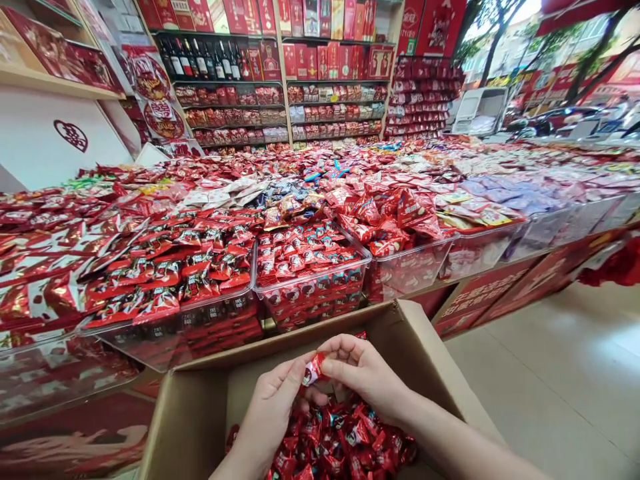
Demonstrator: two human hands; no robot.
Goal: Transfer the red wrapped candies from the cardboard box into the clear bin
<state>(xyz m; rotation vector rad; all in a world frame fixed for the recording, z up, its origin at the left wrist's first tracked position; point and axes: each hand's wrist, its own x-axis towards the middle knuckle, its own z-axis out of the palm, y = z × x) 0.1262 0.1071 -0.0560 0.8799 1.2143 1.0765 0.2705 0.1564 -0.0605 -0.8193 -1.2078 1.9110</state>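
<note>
Both bare hands, left hand (275, 390) and right hand (367, 373), on one small red-and-white wrapped sweet (314, 369)

Largest first: a long, sloping display of wrapped sweets in clear plastic bins (407, 267), mostly red, with lilac and white packets toward the right. Behind it, tall shelving with pale wooden uprights (286, 100): red boxes up top, a row of dark glass bottles (197, 61) on the left side, small packets lower down.

Nearest the person, an open brown cardboard box (440, 353), just in front of the display. One squarish clear bin (313, 283) stands beyond its far edge, filled with small red sweets.

In the box: a loose heap of shiny red wrapped sweets (350, 440), below the hands.

Hands close together over the heap. Left thumb and fingertips pinch one end of the sweet; right thumb and forefinger grip the other, remaining right fingers curled. Sweet is held tilted, clear of the heap, its right end higher.
</note>
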